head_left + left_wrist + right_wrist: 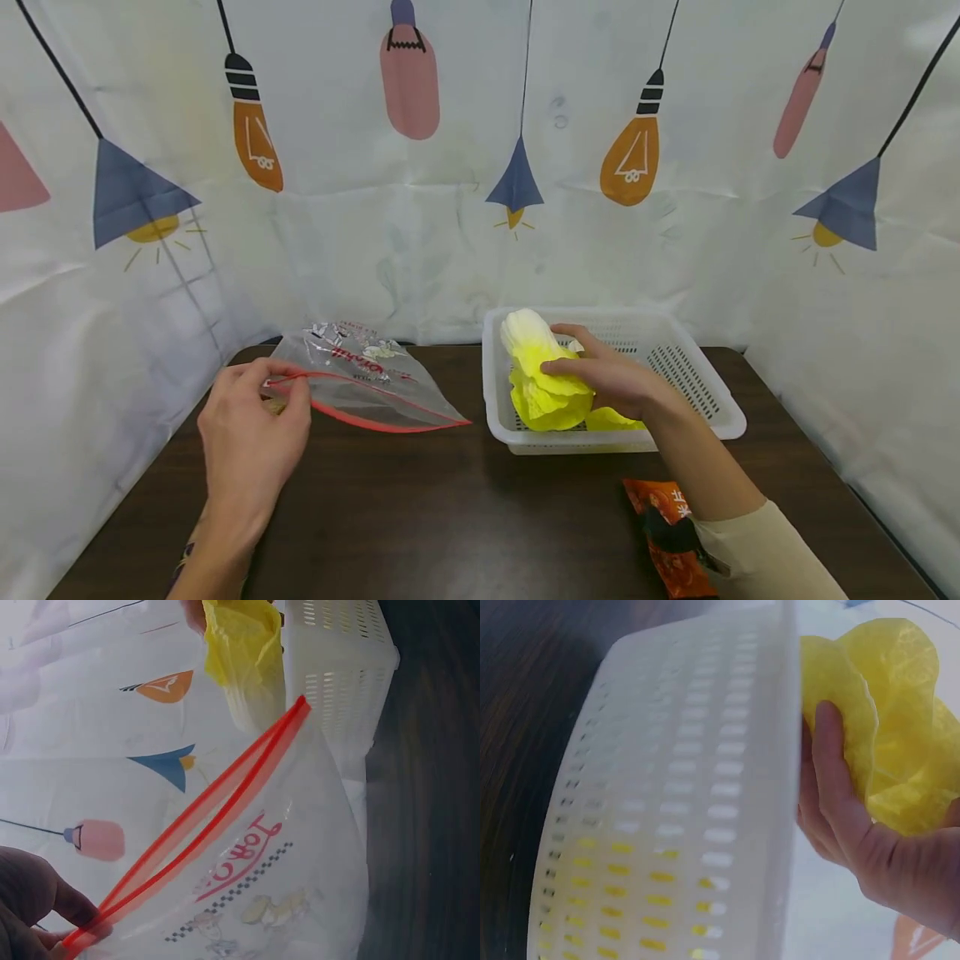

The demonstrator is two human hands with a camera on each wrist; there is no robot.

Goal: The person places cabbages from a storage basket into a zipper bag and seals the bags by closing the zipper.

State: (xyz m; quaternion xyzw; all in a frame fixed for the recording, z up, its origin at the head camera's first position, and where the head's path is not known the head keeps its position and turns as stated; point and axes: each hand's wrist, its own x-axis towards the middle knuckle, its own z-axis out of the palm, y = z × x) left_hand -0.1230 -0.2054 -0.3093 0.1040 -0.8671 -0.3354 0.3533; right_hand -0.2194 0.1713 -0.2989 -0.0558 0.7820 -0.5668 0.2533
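Observation:
Between thumb and fingertips, my left hand (251,433) pinches one end of the red zip edge of a clear zip bag (367,358). The bag's mouth gapes a little, and printed lettering shows on its side (255,855). My right hand (611,375) grips a napa cabbage (542,379), its white stem end up and to the left and its yellow leaves lower. In the head view the cabbage overlaps the left part of a white plastic basket (701,392). The right wrist view shows the fingers wrapped round the yellow leaves (900,697), beside the basket wall (667,750).
More yellow leaf (611,419) lies in the basket under my right wrist. A red-orange printed packet (660,500) lies on the dark wooden table (420,517), partly behind my right sleeve (757,550). White cloth with lamp drawings (450,250) hangs round the back and sides.

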